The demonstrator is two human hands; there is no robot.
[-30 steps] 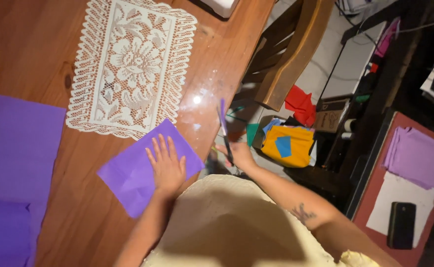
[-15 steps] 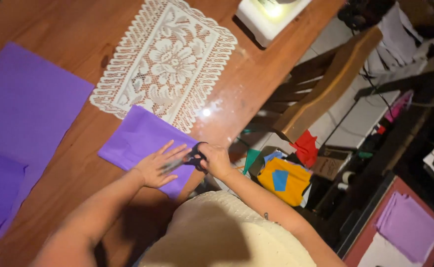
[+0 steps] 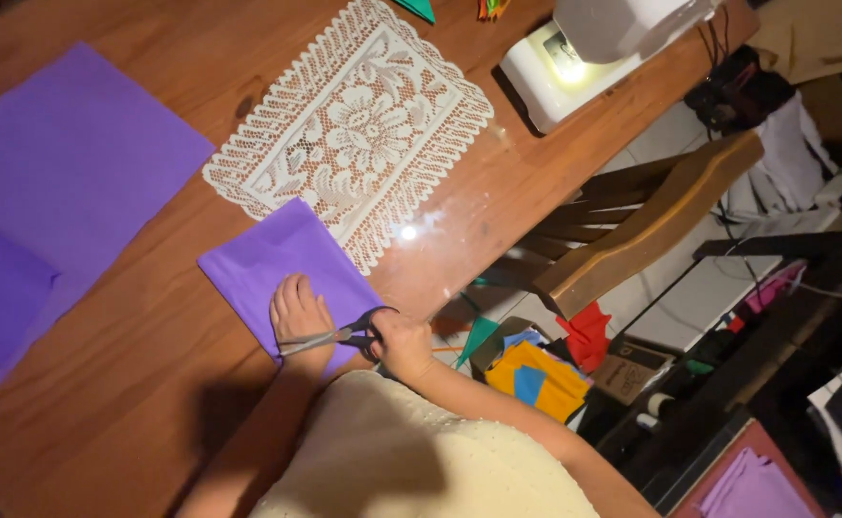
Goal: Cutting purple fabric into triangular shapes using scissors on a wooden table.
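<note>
A small purple fabric piece (image 3: 282,259) lies on the wooden table (image 3: 123,384), its far corner overlapping a white lace mat (image 3: 354,129). My left hand (image 3: 298,313) rests flat on the near part of that piece, fingers together. My right hand (image 3: 402,343) grips the dark handles of a pair of scissors (image 3: 330,338). The silver blades point left and lie across my left hand at the fabric's near edge.
A large purple fabric sheet (image 3: 51,192) covers the table's left side. A white sewing machine (image 3: 603,48) stands at the far right edge. A wooden chair (image 3: 651,230) sits beside the table, with coloured fabric scraps (image 3: 536,374) on the floor below.
My right hand has brought the scissors from off the table's edge onto the small purple piece. The view has shifted so the sewing machine shows.
</note>
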